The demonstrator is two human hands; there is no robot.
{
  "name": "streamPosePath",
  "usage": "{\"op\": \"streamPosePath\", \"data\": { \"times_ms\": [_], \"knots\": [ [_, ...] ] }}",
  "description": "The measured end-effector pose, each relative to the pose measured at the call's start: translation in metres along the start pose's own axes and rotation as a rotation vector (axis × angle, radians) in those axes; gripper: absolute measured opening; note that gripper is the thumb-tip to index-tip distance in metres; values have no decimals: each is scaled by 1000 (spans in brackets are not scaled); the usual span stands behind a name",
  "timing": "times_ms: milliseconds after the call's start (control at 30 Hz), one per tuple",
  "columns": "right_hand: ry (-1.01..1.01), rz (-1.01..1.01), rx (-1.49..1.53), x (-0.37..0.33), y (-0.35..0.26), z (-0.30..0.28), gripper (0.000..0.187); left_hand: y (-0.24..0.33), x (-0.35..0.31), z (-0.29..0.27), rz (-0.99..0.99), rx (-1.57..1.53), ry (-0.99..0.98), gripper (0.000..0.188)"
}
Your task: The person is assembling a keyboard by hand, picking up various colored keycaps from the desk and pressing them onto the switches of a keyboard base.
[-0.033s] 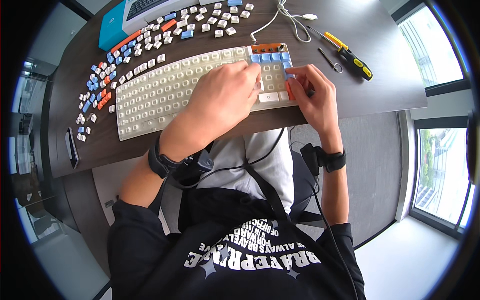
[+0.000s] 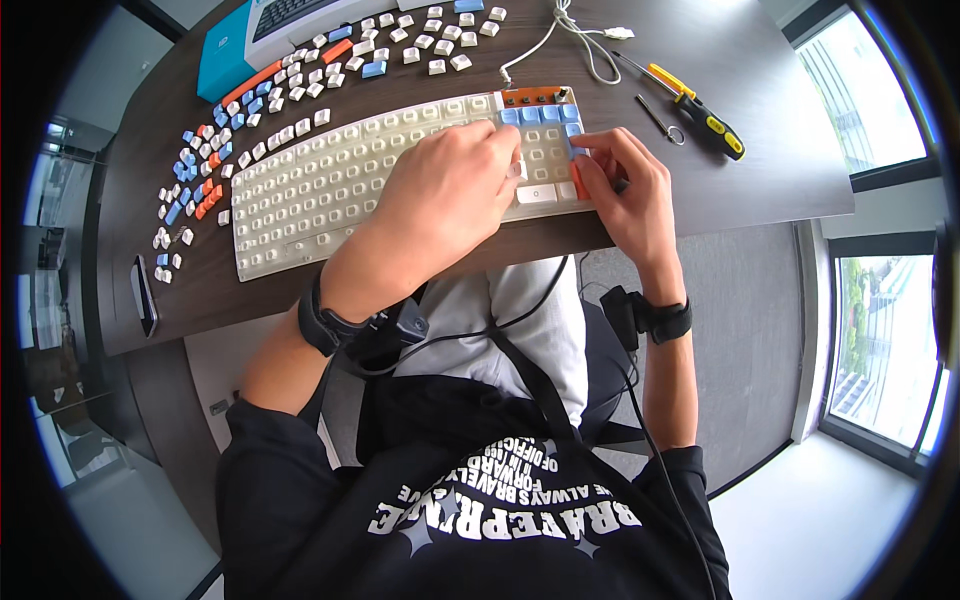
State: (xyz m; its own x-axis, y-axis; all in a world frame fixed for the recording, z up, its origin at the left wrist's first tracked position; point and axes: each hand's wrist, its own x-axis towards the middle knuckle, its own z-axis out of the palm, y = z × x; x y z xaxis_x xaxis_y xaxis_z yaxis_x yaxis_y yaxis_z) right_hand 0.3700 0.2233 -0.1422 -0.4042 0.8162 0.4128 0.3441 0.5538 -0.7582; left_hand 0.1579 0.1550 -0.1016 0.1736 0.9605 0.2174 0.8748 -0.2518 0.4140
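Observation:
A long keyboard lies along the front of the dark table, its key positions mostly bare under a pale, translucent layer. Over its right part, my left hand is closed, with bent fingers pressed down beside a white keycap; the fingertips are partly hidden. My right hand curls at the keyboard's right edge, thumb and index finger gripping it near the orange keycap. Blue keycaps line the top of the number block, and a wide white keycap sits at its bottom.
Loose white, blue and orange keycaps spread behind and left of the keyboard. A teal box stands at the back, a coiled white cable behind the keyboard. Rightward lie a yellow-black screwdriver and a ringed metal tool. A phone lies far left.

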Motion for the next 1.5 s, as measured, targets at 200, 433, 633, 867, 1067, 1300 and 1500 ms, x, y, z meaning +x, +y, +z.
{"op": "streamPosePath", "data": {
  "times_ms": [200, 433, 633, 867, 1067, 1300, 1500],
  "knots": [
    [-5, 33, 14, -5, 1, 1, 15, 7, -4, -1, 7, 78, -2, 15],
    [-13, 31, 29, -4, -1, -1, 14, 12, 0, -8, 125, 111, -14, 12],
    [-14, 63, 31, -3, -1, 0, 14, 12, -5, 6, 94, 110, 86, 12],
    [-16, 31, 17, -2, -1, -1, 14, 26, -7, 5, 110, 258, 57, 6],
    [-14, 29, 21, -4, 1, 0, 14, 31, -3, -1, 144, 240, -35, 10],
    [-16, 29, 24, -3, 2, 0, 14, 15, -2, 1, 78, 95, -20, 9],
    [-20, 20, 34, -2, 2, -1, 14, 19, -2, 5, -13, 30, 36, 12]
  ]
}}
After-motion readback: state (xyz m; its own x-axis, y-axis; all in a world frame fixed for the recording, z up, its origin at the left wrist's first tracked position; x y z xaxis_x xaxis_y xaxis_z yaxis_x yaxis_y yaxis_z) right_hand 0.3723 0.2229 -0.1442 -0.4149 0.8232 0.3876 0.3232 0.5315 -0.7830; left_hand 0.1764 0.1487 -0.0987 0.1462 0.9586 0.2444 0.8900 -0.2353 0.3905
